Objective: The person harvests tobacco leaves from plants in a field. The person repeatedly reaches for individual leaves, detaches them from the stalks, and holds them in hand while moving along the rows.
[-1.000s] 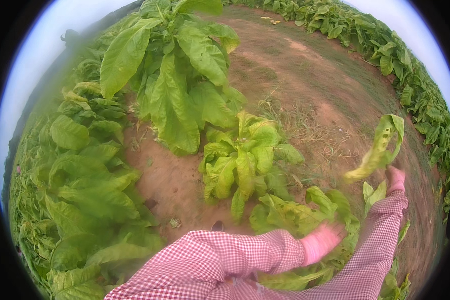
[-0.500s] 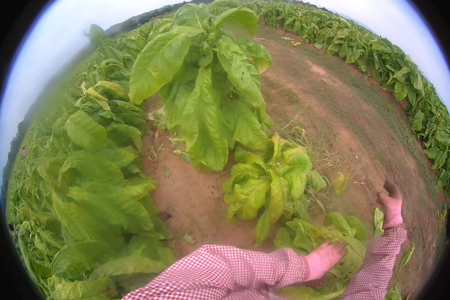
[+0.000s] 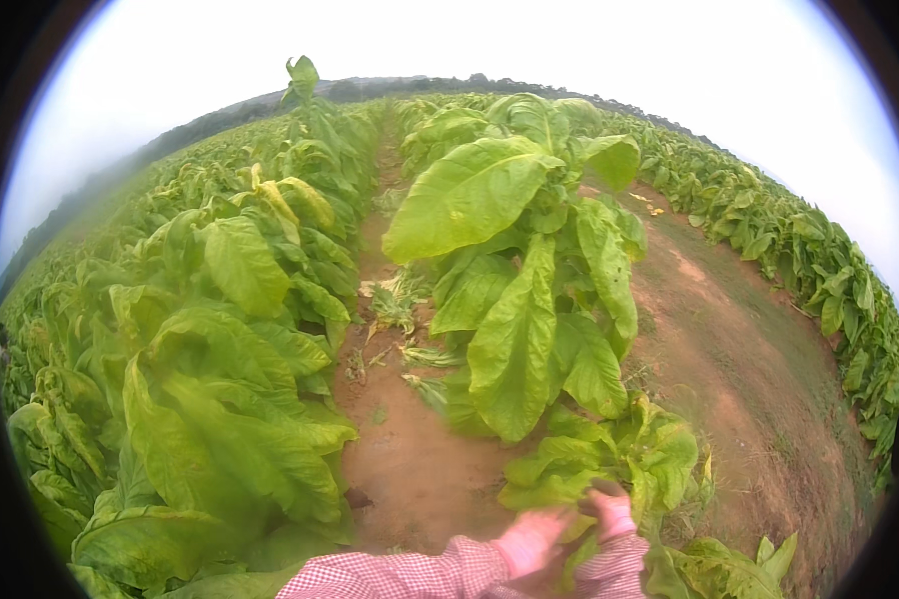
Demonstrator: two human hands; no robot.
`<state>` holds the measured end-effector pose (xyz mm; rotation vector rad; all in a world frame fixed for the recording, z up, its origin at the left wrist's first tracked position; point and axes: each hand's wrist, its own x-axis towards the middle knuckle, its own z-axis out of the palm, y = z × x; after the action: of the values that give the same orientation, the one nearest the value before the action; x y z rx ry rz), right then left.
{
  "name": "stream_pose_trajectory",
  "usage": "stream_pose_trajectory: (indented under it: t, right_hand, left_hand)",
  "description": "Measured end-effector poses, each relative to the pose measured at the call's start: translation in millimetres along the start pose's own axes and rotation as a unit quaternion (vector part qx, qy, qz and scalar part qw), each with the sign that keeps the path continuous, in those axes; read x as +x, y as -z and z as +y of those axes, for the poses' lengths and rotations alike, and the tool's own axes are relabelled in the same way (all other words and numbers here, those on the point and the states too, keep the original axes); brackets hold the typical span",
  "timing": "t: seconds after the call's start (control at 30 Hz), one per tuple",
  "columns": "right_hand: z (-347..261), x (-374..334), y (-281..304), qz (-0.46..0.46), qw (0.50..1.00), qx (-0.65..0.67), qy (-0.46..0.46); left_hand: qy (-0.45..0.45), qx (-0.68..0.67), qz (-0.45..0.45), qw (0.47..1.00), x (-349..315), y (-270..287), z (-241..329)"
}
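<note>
Low in the head view, my left hand (image 3: 531, 540) and my right hand (image 3: 610, 508) are close together at the near side of a short, yellow-green tobacco plant (image 3: 654, 454). Both hands look pink, with darker fingers, and come out of red-and-white checked sleeves. My right hand is against the plant's lower leaves, its fingers looking bent. Motion smears the left hand's fingers beside it. Whether either hand grips a leaf is hidden. Just beyond stands a tall tobacco plant (image 3: 514, 329) with broad drooping leaves. Right of my forearms, more green leaves (image 3: 724, 569) lie low.
A dense row of tobacco plants (image 3: 220, 349) runs along the left. Between it and the tall plant is a strip of reddish soil (image 3: 410, 489) with wilted green scraps (image 3: 395, 304). On the right a wide dirt track (image 3: 749, 359) curves past another crop row (image 3: 819, 250).
My view has tilted up and turned left, showing more field and sky. My right hand has come from the far right to beside my left hand, at the short plant.
</note>
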<state>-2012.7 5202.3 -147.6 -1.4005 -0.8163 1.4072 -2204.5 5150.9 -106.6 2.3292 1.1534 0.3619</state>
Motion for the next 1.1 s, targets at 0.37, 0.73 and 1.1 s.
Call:
stream_pose_trajectory:
  t: [0.37, 0.73, 1.1]
  right_hand:
    - [5.6, 13.9, -238.0, -0.323, 0.822, -0.466, 0.044]
    - [44.8, 63.2, -132.1, -0.186, 0.899, -0.381, -0.11]
    - [57.5, 190.2, -192.0, -0.154, 0.908, -0.388, -0.04]
  left_hand:
    - [0.362, -0.105, 0.271, 0.886, -220.2, 25.1, -173.1]
    - [0.403, -0.209, 0.269, 0.849, -208.8, 21.3, -230.1]
    - [0.344, -0.099, 0.226, 0.906, -75.1, 122.5, -335.5]
